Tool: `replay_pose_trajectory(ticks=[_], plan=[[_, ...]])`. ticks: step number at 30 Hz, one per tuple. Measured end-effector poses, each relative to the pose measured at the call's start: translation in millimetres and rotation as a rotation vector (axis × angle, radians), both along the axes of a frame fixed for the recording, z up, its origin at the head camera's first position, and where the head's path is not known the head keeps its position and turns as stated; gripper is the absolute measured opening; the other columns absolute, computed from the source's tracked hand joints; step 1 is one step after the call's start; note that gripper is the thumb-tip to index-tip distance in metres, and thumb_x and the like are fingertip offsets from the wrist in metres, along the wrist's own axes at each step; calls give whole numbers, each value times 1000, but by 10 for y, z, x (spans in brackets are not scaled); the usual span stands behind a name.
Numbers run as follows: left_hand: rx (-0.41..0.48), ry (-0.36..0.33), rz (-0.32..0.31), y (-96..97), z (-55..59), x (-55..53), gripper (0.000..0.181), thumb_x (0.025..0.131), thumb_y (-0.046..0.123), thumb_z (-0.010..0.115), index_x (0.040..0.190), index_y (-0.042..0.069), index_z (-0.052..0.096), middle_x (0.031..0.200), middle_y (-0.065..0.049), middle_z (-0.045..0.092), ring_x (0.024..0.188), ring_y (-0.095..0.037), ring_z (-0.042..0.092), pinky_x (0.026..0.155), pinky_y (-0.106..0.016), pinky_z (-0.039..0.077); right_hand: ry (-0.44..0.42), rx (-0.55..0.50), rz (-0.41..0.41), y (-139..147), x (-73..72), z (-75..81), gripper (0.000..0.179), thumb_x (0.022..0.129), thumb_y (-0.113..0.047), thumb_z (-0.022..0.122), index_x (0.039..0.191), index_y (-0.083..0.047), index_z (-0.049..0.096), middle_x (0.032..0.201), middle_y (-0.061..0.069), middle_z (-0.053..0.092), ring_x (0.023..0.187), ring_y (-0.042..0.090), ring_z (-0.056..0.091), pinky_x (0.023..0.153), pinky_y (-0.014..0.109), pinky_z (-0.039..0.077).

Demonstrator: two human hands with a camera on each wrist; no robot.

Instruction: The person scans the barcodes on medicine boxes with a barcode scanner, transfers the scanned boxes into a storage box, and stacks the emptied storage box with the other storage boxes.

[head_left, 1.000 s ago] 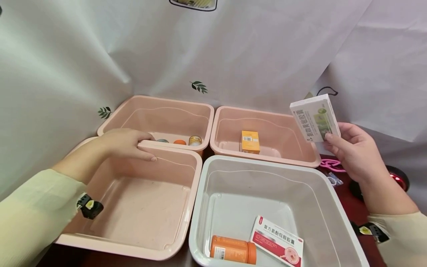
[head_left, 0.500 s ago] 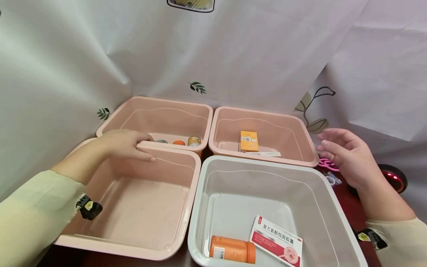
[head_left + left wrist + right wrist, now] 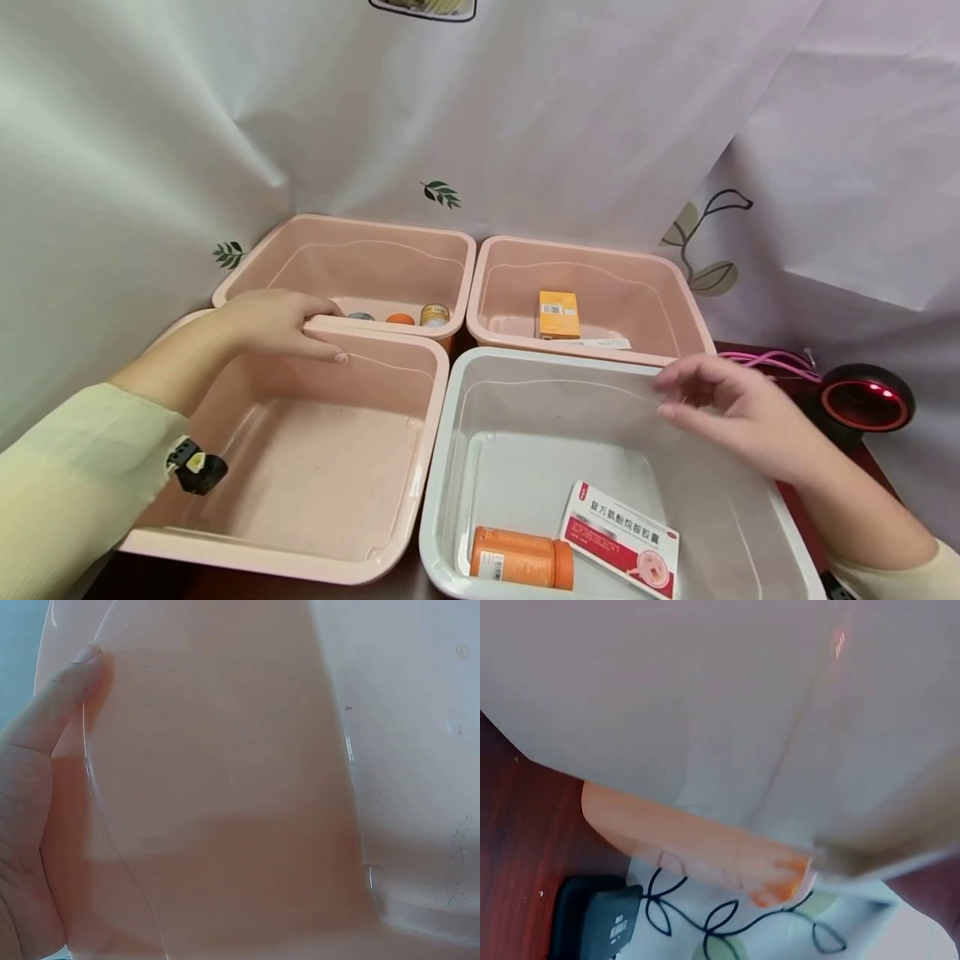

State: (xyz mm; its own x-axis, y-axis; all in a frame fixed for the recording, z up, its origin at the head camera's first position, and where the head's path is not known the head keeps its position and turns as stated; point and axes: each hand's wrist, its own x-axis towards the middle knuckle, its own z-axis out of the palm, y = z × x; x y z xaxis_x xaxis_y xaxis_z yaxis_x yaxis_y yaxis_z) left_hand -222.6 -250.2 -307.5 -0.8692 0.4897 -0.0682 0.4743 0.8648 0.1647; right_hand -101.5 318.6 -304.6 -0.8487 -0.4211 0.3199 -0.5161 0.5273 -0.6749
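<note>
My left hand holds the rim of the front-left pink bin, its thumb against the inner wall and its fingers over the edge. Blurred a little, my right hand hovers over the right side of the grey bin, holding nothing, fingers loosely bent. Inside the grey bin lie an orange bottle on its side and a red-and-white medicine box. A yellow box stands in the back-right pink bin, with a white medicine box partly hidden by the front rim.
The back-left pink bin holds several lids or tins, among them a yellow-labelled tin and an orange lid. Right of the bins are a pink cable and a black round device with red lights. A printed cloth hangs behind.
The right hand held up the white medicine box and let it go; it now lies in the back-right bin. That hand has since moved left and down over the grey bin. Left hand unmoved.
</note>
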Motion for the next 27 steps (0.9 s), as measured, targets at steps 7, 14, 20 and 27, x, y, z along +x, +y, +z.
replay_pose_trajectory(ticks=[7,14,20,27], plan=[[26,-19,7,-17,4,14,70,84,71,79,132,21,71,116,-1,74,104,-27,70,88,-59,51,69,500,94,-181,173,-102,34,91,-28,88,121,-30,72,111,-18,70,96,7,67,79,34,58],[27,-12,6,-3,3,3,68,84,71,79,132,24,71,117,0,74,104,-26,69,87,-58,51,-144,933,113,-244,189,-207,37,84,-46,88,115,-30,79,104,-15,74,92,11,70,83,49,58],[5,5,-3,4,-4,-2,66,84,73,77,130,25,72,114,2,74,102,-24,70,84,-56,52,-231,983,228,-240,222,-307,21,81,-42,88,87,-33,70,70,-19,52,63,7,46,62,34,42],[12,5,0,-22,-16,4,67,84,71,78,131,24,72,115,2,74,102,-25,70,85,-57,52,-346,1156,191,-339,253,-406,23,78,-42,87,83,-34,66,72,-13,50,75,13,46,75,39,41]])
